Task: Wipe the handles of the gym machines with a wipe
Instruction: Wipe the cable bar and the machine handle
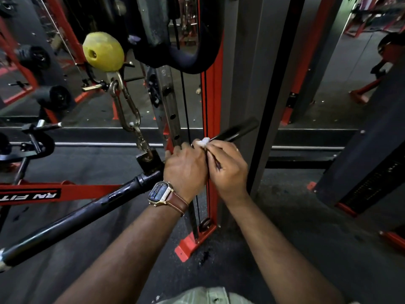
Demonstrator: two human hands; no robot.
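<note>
While both hands meet in front of the red machine post [212, 106], the left hand [185, 170] curls around the middle of a black bar handle [72, 218], a watch [161, 193] on its wrist. Touching it on the right, the right hand [228, 167] pinches a small white wipe [202, 141] at its fingertips, pressed onto the bar just above the left knuckles. Beyond the wipe, the bar's right grip [237, 131] juts up and away. Left of the hands, a chain [127, 106] hangs from a yellow stopper [103, 50].
</note>
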